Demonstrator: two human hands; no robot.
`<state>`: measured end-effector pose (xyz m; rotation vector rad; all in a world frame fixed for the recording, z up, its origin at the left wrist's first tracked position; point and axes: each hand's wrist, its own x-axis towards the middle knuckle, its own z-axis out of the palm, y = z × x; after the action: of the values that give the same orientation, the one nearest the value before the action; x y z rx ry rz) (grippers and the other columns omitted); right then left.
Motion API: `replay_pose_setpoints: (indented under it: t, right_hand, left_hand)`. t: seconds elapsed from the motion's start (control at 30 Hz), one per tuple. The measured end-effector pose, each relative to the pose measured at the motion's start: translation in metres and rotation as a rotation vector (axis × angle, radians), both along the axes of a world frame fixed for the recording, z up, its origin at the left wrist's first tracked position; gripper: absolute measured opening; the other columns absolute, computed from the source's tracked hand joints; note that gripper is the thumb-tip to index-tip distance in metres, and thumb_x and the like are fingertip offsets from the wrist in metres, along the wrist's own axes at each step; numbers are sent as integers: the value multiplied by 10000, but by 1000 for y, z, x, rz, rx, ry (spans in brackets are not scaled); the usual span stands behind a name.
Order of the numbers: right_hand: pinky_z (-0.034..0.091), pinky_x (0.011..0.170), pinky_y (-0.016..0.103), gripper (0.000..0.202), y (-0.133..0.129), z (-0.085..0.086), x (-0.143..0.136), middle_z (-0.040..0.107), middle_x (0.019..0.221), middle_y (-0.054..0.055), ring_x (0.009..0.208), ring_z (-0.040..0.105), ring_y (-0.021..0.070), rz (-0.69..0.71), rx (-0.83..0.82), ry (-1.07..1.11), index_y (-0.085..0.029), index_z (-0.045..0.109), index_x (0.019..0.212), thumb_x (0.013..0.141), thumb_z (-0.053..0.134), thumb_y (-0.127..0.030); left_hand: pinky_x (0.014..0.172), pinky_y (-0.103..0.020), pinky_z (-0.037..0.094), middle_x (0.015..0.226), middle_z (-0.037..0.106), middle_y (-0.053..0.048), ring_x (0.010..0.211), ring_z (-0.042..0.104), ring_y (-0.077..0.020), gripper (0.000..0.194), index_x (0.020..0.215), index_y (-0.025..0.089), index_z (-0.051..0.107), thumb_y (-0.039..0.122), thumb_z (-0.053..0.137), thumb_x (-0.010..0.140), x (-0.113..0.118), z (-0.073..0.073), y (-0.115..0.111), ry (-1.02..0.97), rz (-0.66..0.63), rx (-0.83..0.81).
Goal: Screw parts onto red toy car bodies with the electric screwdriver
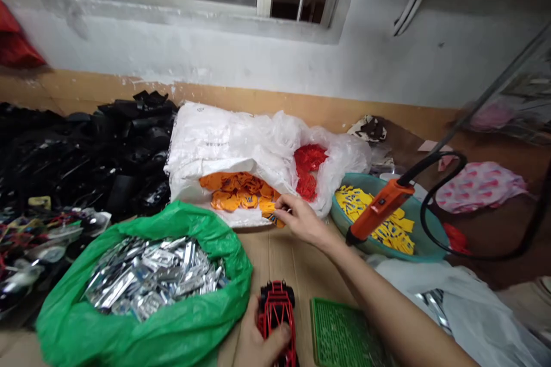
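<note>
A red toy car [278, 321] is gripped in the left hand [263, 337], thumb closed over its frame, beside the green bag [221, 241] of silvery parts. An orange piece [272, 215] seems to be pinched between the nearly closed fingertips of the right hand [303, 221], at the mouth of the white sack [206, 132], though blur leaves the grasp uncertain. Yellow pieces [394, 232] are held in the teal basin [430, 235].

black parts [86, 155] left of the green bag [172, 332] blurred together, red toy car [279, 321] right of it cut off below, perhaps partly thumb-covered
</note>
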<state>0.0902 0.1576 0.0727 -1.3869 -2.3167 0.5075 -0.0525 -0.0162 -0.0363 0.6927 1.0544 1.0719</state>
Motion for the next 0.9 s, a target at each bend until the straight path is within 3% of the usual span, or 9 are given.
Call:
replay_pose_setpoints:
  t: [0.1, 0.2, 0.27, 0.43, 0.6, 0.77, 0.83, 0.9]
  right_hand:
    - [496, 575, 255, 180, -40, -5, 24, 631, 781, 12, 640, 606, 141, 50, -281, 284, -177, 548, 933, 970, 467, -334]
    - [430, 546, 226, 280, -71, -17, 37, 579, 704, -24, 576, 527, 107, 25, -680, 679, -177, 563, 834, 841, 645, -445]
    - [394, 561, 218, 334, -83, -27, 41, 567, 683, -30, 591, 494, 99, -9, -789, 775, -167, 582, 780, 753, 736, -462]
    - [343, 563, 215, 368, -92, -40, 44, 566, 690, -31, 626, 449, 104, 2, -769, 789, -158, 617, 772, 730, 774, -488]
    - [380, 617, 227, 414, -96, -49, 47, 598, 737, -21, 685, 493, 122, 8, -739, 848, -159, 637, 803, 716, 796, -532]
    - [402, 586, 225, 423, -101, -61, 50, 606, 743, -15, 635, 516, 116, -33, -731, 936, -164, 651, 846, 788, 716, -578]
    - [462, 670, 252, 410, -105, -62, 51, 656, 865, 12, 731, 586, 139, -37, -705, 989, -181, 669, 939, 803, 707, -566]
    - [484, 854, 304, 430, -110, -61, 51, 682, 1073, 49, 946, 631, 181, 24, -693, 1052, -207, 680, 1070, 780, 762, -512]
  left_hand:
    - [752, -308, 516, 943, 727, -65, 856, 655, -230, 639, 1154, 174, 589, 508, 840, 671, 0, 0, 5, 25, 13, 38]
    - [668, -265, 477, 880, 708, -40, 758, 613, -181, 606, 1130, 162, 603, 509, 827, 687, 1, 10, 10, 50, -43, 44]
    - [691, -260, 473, 920, 715, -49, 793, 611, -181, 588, 1122, 163, 616, 506, 824, 693, 4, 20, 11, 55, -68, 54]
    - [685, -245, 446, 901, 702, -43, 771, 581, -159, 515, 1031, 150, 666, 542, 791, 721, 13, 38, 9, 74, -127, 64]
    - [565, -215, 378, 725, 635, 8, 620, 507, -108, 499, 889, 138, 679, 578, 797, 688, 20, 45, 7, 50, -67, -39]
    - [536, -214, 419, 671, 650, 15, 544, 547, -104, 444, 934, 143, 692, 514, 805, 718, 20, 51, 5, -61, -81, -155]
    - [538, -235, 466, 663, 681, -3, 536, 592, -128, 429, 979, 140, 696, 488, 790, 747, 18, 53, 5, -126, -79, -277]
    - [554, -257, 507, 670, 714, -30, 537, 623, -145, 405, 989, 123, 700, 457, 773, 772, 16, 51, 6, -222, -74, -429]
